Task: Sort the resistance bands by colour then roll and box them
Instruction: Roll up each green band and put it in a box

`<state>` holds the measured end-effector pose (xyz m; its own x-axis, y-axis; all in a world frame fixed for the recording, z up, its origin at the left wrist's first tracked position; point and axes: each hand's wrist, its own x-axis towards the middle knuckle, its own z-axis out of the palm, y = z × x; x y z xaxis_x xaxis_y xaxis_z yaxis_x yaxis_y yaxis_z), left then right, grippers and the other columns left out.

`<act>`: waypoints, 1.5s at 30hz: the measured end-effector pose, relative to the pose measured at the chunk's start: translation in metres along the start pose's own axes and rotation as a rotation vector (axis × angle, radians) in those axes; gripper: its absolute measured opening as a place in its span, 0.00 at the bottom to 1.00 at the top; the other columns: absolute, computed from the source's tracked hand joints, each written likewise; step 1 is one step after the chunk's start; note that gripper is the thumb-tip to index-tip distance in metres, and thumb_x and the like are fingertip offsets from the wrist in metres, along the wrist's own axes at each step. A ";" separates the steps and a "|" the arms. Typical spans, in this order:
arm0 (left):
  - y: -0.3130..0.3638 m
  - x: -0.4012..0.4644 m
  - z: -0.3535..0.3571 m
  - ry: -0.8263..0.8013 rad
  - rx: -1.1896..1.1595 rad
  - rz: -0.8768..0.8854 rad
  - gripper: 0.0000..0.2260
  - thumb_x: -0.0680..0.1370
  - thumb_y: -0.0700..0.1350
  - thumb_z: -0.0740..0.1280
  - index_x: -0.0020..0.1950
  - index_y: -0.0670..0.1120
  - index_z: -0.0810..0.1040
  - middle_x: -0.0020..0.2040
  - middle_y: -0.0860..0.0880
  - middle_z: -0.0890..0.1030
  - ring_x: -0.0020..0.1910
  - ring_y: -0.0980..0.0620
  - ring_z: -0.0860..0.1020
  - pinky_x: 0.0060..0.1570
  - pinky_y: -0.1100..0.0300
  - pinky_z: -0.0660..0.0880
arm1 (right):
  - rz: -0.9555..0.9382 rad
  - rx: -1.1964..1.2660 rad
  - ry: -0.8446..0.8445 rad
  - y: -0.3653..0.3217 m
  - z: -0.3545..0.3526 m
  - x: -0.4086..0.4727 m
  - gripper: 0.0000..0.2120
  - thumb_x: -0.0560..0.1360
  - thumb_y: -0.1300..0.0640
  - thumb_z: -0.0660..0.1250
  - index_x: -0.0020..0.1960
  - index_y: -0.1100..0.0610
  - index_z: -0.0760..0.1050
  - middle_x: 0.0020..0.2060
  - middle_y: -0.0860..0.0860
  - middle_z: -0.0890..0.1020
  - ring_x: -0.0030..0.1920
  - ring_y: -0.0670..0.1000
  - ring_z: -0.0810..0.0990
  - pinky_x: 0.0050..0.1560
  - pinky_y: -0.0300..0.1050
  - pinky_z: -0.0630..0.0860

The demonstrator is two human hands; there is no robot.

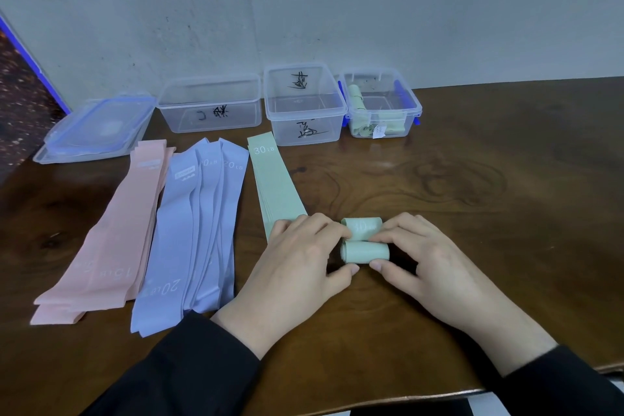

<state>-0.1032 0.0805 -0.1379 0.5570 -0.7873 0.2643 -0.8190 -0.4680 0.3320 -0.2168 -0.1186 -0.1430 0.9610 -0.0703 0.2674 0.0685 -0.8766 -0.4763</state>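
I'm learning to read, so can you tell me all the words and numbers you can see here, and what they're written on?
"30 LB": on the flat green band.
"20 LB": on the purple bands, at the far end and, upside down, at the near end.
A number with "LB" on the pink bands: too faint to read.
White logo patches on the purple and pink bands: too small.
Black handwriting on the two empty boxes: I cannot read it.
Print on the green roll: blurred.

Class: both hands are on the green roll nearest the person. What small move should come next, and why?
Probably lift the near rolled green band, pinched by the left hand and right hand, into the clear plastic box with blue clips. It looks fully rolled, and that box already holds green rolls; the other two boxes appear empty.
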 end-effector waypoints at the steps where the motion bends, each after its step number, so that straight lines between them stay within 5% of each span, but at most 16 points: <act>1: 0.000 0.000 0.000 -0.002 0.002 0.001 0.16 0.79 0.60 0.64 0.64 0.57 0.75 0.59 0.61 0.74 0.58 0.60 0.71 0.63 0.61 0.63 | -0.003 0.002 0.000 0.000 0.000 0.000 0.16 0.78 0.42 0.66 0.61 0.47 0.80 0.55 0.36 0.74 0.58 0.46 0.75 0.58 0.42 0.75; 11: 0.001 0.000 -0.001 0.003 -0.008 -0.003 0.16 0.80 0.61 0.61 0.65 0.58 0.73 0.59 0.62 0.73 0.58 0.61 0.70 0.62 0.64 0.59 | -0.006 0.003 0.014 0.001 -0.001 0.000 0.17 0.77 0.41 0.66 0.62 0.46 0.79 0.55 0.36 0.74 0.58 0.43 0.74 0.56 0.42 0.76; 25: 0.005 0.005 0.000 0.057 0.058 0.028 0.11 0.81 0.53 0.65 0.63 0.56 0.76 0.57 0.58 0.75 0.55 0.58 0.72 0.60 0.56 0.69 | 0.021 -0.043 0.052 0.001 0.001 0.006 0.17 0.78 0.41 0.64 0.62 0.46 0.81 0.51 0.36 0.74 0.54 0.42 0.75 0.51 0.39 0.77; 30: 0.005 0.011 -0.004 0.046 0.082 -0.007 0.13 0.82 0.57 0.60 0.65 0.59 0.77 0.57 0.59 0.73 0.57 0.58 0.70 0.62 0.55 0.67 | -0.008 -0.054 0.081 0.001 0.000 0.019 0.13 0.78 0.45 0.65 0.60 0.46 0.80 0.50 0.37 0.72 0.52 0.43 0.74 0.46 0.43 0.78; 38: 0.004 0.030 -0.002 -0.038 0.158 -0.061 0.20 0.79 0.64 0.62 0.68 0.57 0.74 0.59 0.56 0.73 0.58 0.54 0.70 0.60 0.54 0.65 | -0.017 -0.017 0.061 0.013 0.006 0.029 0.18 0.79 0.43 0.65 0.63 0.49 0.81 0.52 0.39 0.76 0.54 0.45 0.74 0.57 0.46 0.74; 45: 0.004 0.044 -0.001 -0.045 0.073 -0.081 0.15 0.79 0.57 0.67 0.64 0.56 0.73 0.57 0.58 0.78 0.57 0.54 0.74 0.58 0.56 0.67 | -0.029 -0.031 -0.001 0.022 0.005 0.039 0.18 0.77 0.43 0.69 0.66 0.44 0.77 0.53 0.35 0.76 0.54 0.41 0.74 0.58 0.50 0.73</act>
<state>-0.0822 0.0444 -0.1244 0.6168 -0.7618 0.1979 -0.7800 -0.5579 0.2833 -0.1767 -0.1377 -0.1472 0.9591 -0.0440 0.2795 0.0878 -0.8928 -0.4419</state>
